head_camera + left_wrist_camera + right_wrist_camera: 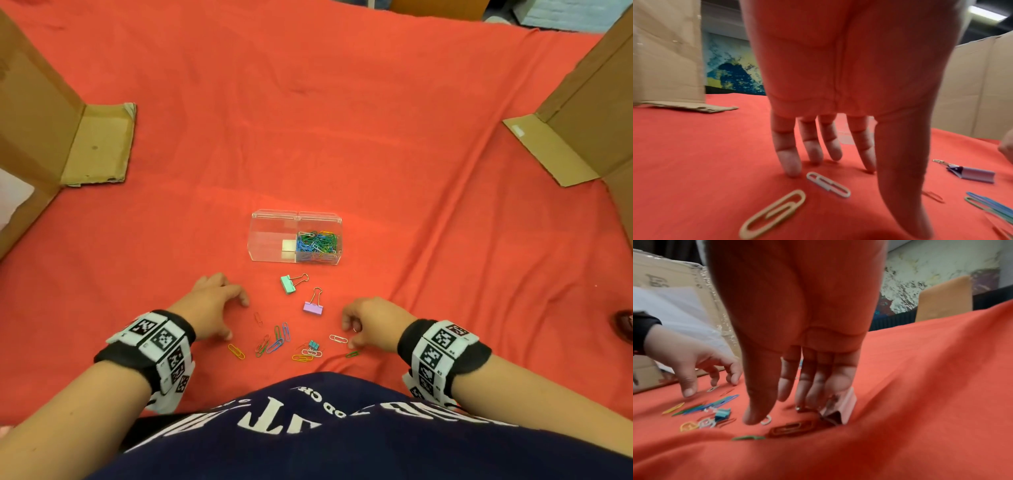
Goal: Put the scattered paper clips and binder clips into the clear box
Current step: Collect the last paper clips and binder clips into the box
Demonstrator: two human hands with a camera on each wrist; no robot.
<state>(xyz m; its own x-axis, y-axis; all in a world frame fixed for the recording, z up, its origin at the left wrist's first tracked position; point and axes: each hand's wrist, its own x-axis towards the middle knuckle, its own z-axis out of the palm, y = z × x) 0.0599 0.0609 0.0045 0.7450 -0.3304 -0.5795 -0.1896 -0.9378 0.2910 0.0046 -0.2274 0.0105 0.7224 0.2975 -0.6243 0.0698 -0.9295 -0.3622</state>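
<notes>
Because the cloth is soft, I'm keeping the box at centre frame, just above the clips lying loose at lower centre. My left hand is hovering with fingers spread and empty; my right hand is curling over a pink clip, grip unclear.

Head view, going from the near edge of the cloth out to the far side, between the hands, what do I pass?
Small teal binder clip → purple binder clip → green binder clip → clear box.
</notes>
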